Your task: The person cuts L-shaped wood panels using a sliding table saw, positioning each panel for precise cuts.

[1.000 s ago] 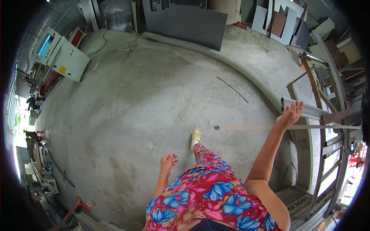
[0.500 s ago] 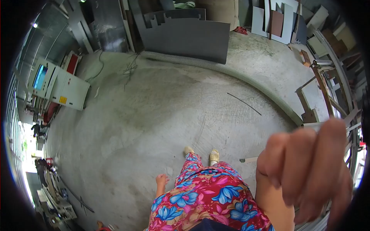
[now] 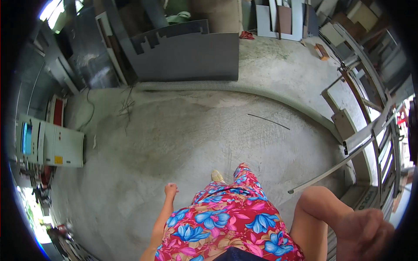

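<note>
- My left hand (image 3: 171, 189) is curled closed above the grey concrete floor (image 3: 174, 135).
- My right hand (image 3: 363, 230), near right, has bent fingers; I can't tell whether they're gripping.
- Long, thin grey strip (image 3: 333, 168): right, just beyond my right arm.

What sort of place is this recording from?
Probably a workshop or fabrication shed: a machine cabinet with a screen, a ribbed hose across the concrete floor, and cut sheet panels leaning upright.
</note>
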Demonstrator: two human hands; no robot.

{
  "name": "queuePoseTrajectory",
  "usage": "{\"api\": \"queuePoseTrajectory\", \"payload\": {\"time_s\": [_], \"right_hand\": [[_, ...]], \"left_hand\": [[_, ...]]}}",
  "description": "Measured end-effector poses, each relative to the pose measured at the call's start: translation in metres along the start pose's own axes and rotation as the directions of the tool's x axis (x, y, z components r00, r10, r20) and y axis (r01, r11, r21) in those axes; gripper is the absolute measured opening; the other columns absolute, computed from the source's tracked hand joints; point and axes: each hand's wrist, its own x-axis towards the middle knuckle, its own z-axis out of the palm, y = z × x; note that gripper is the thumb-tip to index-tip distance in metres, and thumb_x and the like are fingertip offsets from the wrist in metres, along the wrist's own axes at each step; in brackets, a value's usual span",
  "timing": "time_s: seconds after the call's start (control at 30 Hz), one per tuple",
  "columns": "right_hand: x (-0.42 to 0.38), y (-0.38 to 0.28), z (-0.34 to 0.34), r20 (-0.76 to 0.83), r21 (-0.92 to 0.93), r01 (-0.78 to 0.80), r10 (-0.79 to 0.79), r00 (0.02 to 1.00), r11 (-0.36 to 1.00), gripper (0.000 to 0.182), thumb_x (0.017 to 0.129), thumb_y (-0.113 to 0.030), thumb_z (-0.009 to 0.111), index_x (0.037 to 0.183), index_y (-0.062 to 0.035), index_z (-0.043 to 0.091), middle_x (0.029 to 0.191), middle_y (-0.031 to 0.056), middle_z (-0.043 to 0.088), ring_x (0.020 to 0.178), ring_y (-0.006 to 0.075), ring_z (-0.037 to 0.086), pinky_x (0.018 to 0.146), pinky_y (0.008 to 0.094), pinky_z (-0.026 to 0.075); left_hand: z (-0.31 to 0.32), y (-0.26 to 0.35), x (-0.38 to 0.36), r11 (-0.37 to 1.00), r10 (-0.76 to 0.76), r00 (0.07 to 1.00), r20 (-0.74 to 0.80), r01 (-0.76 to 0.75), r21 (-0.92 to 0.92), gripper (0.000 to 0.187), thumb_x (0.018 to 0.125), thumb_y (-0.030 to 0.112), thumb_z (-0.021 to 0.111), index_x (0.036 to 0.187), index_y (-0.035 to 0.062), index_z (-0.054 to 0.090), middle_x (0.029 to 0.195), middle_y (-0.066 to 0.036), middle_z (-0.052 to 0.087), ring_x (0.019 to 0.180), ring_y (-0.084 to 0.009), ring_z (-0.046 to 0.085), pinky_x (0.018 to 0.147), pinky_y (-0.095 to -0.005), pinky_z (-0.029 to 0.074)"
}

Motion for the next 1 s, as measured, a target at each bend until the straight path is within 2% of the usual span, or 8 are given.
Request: {"api": "queuePoseTrajectory", "payload": {"time_s": [0.2,0.47,0.5,0.57,0.7,0.77,0.87,1.0], "right_hand": [[0.009,0.009,-0.01,0.017,-0.551,0.202,-0.231,0.973,0.81,0.041,0.08,-0.04,0.059,0.11,-0.0137,0.053,0.095,0.0063,0.054,0.091,0.0201,0.051,0.075,0.0302,0.043],[-0.028,0.001,-0.088,0.296,-0.953,0.271,-0.579,0.76,-0.131,0.049,0.08,-0.047,0.058,0.117,-0.0153,0.054,0.1,0.0055,0.057,0.097,0.0208,0.051,0.078,0.0303,0.043],[-0.038,0.005,-0.107,0.249,-0.968,0.2,-0.7,0.67,-0.153,0.05,0.08,-0.048,0.058,0.118,-0.0155,0.054,0.101,0.0054,0.057,0.098,0.0209,0.051,0.078,0.0303,0.043],[-0.048,0.046,-0.168,-0.021,-0.852,0.506,-0.974,0.226,0.136,0.045,0.08,-0.049,0.059,0.11,-0.0168,0.06,0.102,0.0056,0.059,0.1,0.0248,0.051,0.084,0.0371,0.041],[-0.095,0.197,-0.29,-0.751,-0.66,-0.419,-0.575,0.326,0.624,0.036,0.089,-0.022,0.046,0.113,0.0036,0.054,0.102,0.0106,0.055,0.084,0.0154,0.05,0.074,0.0285,0.041],[-0.115,0.275,-0.326,-0.962,-0.239,-0.536,-0.122,0.246,0.81,0.024,0.084,-0.01,0.054,0.104,-0.0029,0.063,0.095,0.0039,0.06,0.066,0.0043,0.047,0.058,0.0172,0.038],[-0.157,0.379,-0.341,-0.974,0.135,-0.766,0.226,0.014,0.629,0.019,0.084,-0.011,0.057,0.1,-0.0062,0.066,0.084,-0.0017,0.061,0.06,0.0033,0.047,0.051,0.0178,0.038],[-0.238,0.485,-0.352,-0.891,0.115,-0.936,0.451,0.051,0.332,0.021,0.081,-0.017,0.058,0.097,-0.0053,0.066,0.068,0.0007,0.059,0.059,0.0082,0.054,0.052,0.0223,0.042]], "left_hand": [[0.025,0.16,0.066,0.977,0.212,0.976,0.052,-0.212,-0.008,0.019,0.083,0.016,0.058,0.087,-0.0018,0.062,0.073,-0.011,0.063,0.057,-0.0168,0.062,0.05,-0.029,0.052],[0.141,0.295,0.11,0.932,0.298,0.921,0.251,-0.338,0.134,0.018,0.082,0.016,0.058,0.087,-0.0008,0.063,0.074,-0.009,0.065,0.058,-0.0181,0.064,0.052,-0.0301,0.053],[0.151,0.307,0.113,0.922,0.293,0.917,0.271,-0.346,0.175,0.019,0.082,0.017,0.058,0.087,-0.0005,0.063,0.074,-0.009,0.065,0.057,-0.0184,0.064,0.052,-0.0302,0.053],[0.17,0.337,0.12,0.908,0.294,0.911,0.289,-0.361,0.215,0.019,0.082,0.018,0.058,0.087,-0.0001,0.064,0.073,-0.009,0.066,0.057,-0.0187,0.064,0.052,-0.0304,0.053],[0.185,0.379,0.127,0.925,0.212,0.94,0.266,-0.281,0.255,0.02,0.082,0.019,0.058,0.086,0.0002,0.064,0.073,-0.009,0.066,0.056,-0.0189,0.065,0.052,-0.0305,0.052],[0.194,0.402,0.135,0.931,0.171,0.952,0.254,-0.241,0.275,0.018,0.081,0.016,0.058,0.086,0.0001,0.064,0.073,-0.01,0.066,0.057,-0.02,0.065,0.049,-0.0302,0.051],[0.206,0.428,0.151,0.949,0.07,0.965,0.253,-0.143,0.282,0.014,0.08,0.011,0.056,0.084,0.0003,0.065,0.073,-0.01,0.066,0.057,-0.0199,0.065,0.049,-0.0298,0.051],[0.223,0.478,0.175,0.859,0.034,0.923,0.383,-0.223,0.461,0.015,0.079,0.006,0.055,0.086,0.0011,0.067,0.075,-0.012,0.067,0.062,-0.022,0.066,0.05,-0.0317,0.05]]}}
